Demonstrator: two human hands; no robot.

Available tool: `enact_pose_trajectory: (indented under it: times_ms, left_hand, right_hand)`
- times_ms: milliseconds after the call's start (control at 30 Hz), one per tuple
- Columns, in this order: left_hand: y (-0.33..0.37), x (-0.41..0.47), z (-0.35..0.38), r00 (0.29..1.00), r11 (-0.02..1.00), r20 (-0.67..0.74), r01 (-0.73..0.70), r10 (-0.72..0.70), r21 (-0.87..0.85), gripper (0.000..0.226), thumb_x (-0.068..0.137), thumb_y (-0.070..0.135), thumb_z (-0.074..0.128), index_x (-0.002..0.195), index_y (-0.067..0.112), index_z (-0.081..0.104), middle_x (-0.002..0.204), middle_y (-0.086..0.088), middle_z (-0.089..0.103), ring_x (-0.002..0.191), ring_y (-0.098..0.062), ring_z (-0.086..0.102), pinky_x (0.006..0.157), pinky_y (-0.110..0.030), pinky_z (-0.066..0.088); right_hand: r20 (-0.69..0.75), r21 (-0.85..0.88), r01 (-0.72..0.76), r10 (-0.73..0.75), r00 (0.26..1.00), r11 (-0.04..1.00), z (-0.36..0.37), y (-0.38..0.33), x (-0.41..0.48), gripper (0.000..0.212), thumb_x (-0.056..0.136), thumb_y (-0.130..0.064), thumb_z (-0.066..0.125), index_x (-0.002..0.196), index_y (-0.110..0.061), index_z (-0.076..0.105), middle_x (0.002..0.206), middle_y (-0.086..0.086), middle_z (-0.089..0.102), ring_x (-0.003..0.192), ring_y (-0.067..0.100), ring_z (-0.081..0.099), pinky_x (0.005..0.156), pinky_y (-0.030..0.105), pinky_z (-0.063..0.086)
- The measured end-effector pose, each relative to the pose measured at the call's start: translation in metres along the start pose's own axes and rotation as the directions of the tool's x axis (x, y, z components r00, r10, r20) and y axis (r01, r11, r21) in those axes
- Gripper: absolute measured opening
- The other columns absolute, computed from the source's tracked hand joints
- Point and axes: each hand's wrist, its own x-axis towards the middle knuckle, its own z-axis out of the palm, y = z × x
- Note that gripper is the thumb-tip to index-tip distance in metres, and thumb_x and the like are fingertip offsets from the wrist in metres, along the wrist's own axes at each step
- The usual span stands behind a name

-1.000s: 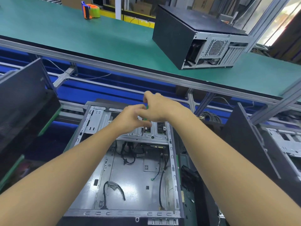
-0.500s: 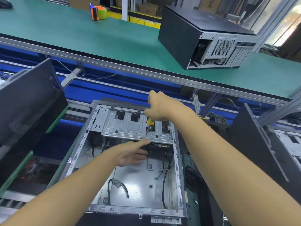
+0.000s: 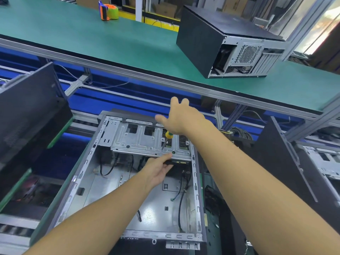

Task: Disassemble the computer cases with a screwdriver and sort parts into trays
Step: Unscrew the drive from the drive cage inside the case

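**Disassembly in progress.** The grey sheet-steel computer case [image 3: 158, 208] lies open below both hands (interior largely stripped, loose black cables [image 3: 181, 208] left). The right hand [image 3: 181, 116], grip spread, bears its palm on the yellow-and-green-handled screwdriver [image 3: 168, 135]. The tip stands on a screw of the perforated steel drive bracket [image 3: 139, 142] just beneath. The left hand [image 3: 158, 168], fingers straight, touches the bracket's near edge. Beyond the grip, a closed black computer case [image 3: 198, 41] on the green table [image 3: 73, 34] appears untouched, and sorting remains.
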Motion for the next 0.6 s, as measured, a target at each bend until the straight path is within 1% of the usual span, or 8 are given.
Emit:
enact_pose_trajectory:
  times_ms: [67, 133, 233, 300, 367, 467, 533, 600]
  left_hand:
    - [0.0, 0.001, 0.0, 1.0, 1.0, -0.004, -0.007, 0.007, -0.002, 0.044, 0.083, -0.003, 0.074, 0.123, -0.009, 0.056, 0.127, -0.018, 0.06, 0.113, -0.024, 0.053, 0.102, -0.038, 0.048]
    - [0.0, 0.002, 0.0, 1.0, 1.0, -0.004, -0.007, 0.007, -0.001, 0.047, 0.083, -0.003, 0.073, 0.126, -0.009, 0.054, 0.136, -0.019, 0.055, 0.127, -0.029, 0.049, 0.105, -0.04, 0.047]
    - [0.001, 0.001, 0.0, 1.0, 1.0, 0.004, 0.006, -0.006, 0.007, 0.038, 0.083, -0.002, 0.073, 0.118, -0.006, 0.059, 0.133, -0.021, 0.06, 0.127, -0.03, 0.053, 0.098, -0.037, 0.05]
    - [0.002, 0.0, 0.0, 1.0, 1.0, -0.001, 0.004, -0.004, 0.019, 0.041, 0.083, -0.002, 0.074, 0.121, -0.006, 0.058, 0.133, -0.021, 0.059, 0.126, -0.029, 0.054, 0.095, -0.035, 0.052]
    - [0.003, 0.001, 0.0, 1.0, 1.0, -0.017, -0.007, 0.007, 0.026, 0.047, 0.083, -0.002, 0.075, 0.126, -0.008, 0.055, 0.136, -0.021, 0.055, 0.131, -0.03, 0.048, 0.095, -0.035, 0.051]
    - [0.003, 0.0, 0.002, 1.0, 1.0, -0.02, 0.002, -0.001, 0.025, 0.038, 0.083, -0.003, 0.074, 0.117, -0.006, 0.057, 0.133, -0.019, 0.055, 0.127, -0.028, 0.047, 0.095, -0.035, 0.05]
    - [0.003, 0.001, 0.001, 1.0, 1.0, -0.02, 0.006, -0.006, 0.027, 0.037, 0.083, -0.003, 0.074, 0.116, -0.006, 0.058, 0.133, -0.019, 0.055, 0.129, -0.028, 0.046, 0.098, -0.036, 0.05]
    - [0.002, 0.0, 0.001, 1.0, 1.0, -0.011, 0.004, -0.003, 0.025, 0.041, 0.083, -0.004, 0.074, 0.12, -0.006, 0.057, 0.134, -0.021, 0.056, 0.131, -0.03, 0.049, 0.102, -0.038, 0.049]
  right_hand:
    - [-0.085, 0.0, -0.043, 0.043, 0.995, 0.999, 0.004, -0.002, -0.001, 0.054, 0.104, -0.052, 0.036, 0.135, -0.008, 0.036, 0.112, 0.013, 0.057, 0.08, 0.03, 0.055, 0.055, 0.037, 0.033]
    - [-0.107, 0.001, 0.036, -0.036, 0.994, 0.999, 0.006, -0.002, 0.002, 0.027, 0.107, -0.032, 0.038, 0.118, -0.007, 0.041, 0.09, 0.009, 0.055, 0.069, 0.025, 0.049, 0.051, 0.036, 0.031]
    - [0.048, 0.087, 0.137, -0.142, 0.989, 0.987, -0.004, 0.0, 0.003, 0.016, 0.096, -0.016, 0.05, 0.111, -0.014, 0.045, 0.107, 0.007, 0.053, 0.089, 0.029, 0.053, 0.065, 0.036, 0.04]
    - [0.126, 0.134, 0.145, -0.162, 0.979, 0.98, -0.009, 0.0, 0.0, 0.024, 0.092, -0.02, 0.056, 0.114, -0.021, 0.047, 0.114, 0.003, 0.046, 0.105, 0.031, 0.05, 0.076, 0.038, 0.042]
    - [0.078, 0.029, 0.117, -0.118, 0.99, 0.993, -0.007, -0.001, -0.001, 0.036, 0.095, -0.038, 0.054, 0.125, -0.02, 0.045, 0.122, 0.007, 0.043, 0.115, 0.035, 0.048, 0.077, 0.04, 0.039]
    - [-0.074, -0.11, 0.025, -0.033, 0.997, 0.994, 0.001, -0.004, -0.003, 0.051, 0.104, -0.051, 0.036, 0.136, -0.012, 0.036, 0.11, 0.009, 0.055, 0.085, 0.03, 0.055, 0.063, 0.037, 0.036]
    - [-0.096, -0.085, 0.082, -0.091, 0.991, 0.993, 0.003, -0.005, -0.001, 0.028, 0.106, -0.033, 0.04, 0.123, -0.01, 0.039, 0.093, 0.007, 0.055, 0.068, 0.025, 0.048, 0.055, 0.036, 0.033]
    - [0.0, -0.012, 0.152, -0.152, 0.988, 0.988, -0.003, -0.004, -0.001, 0.019, 0.1, -0.016, 0.047, 0.118, -0.012, 0.041, 0.107, 0.009, 0.054, 0.08, 0.028, 0.051, 0.063, 0.038, 0.038]
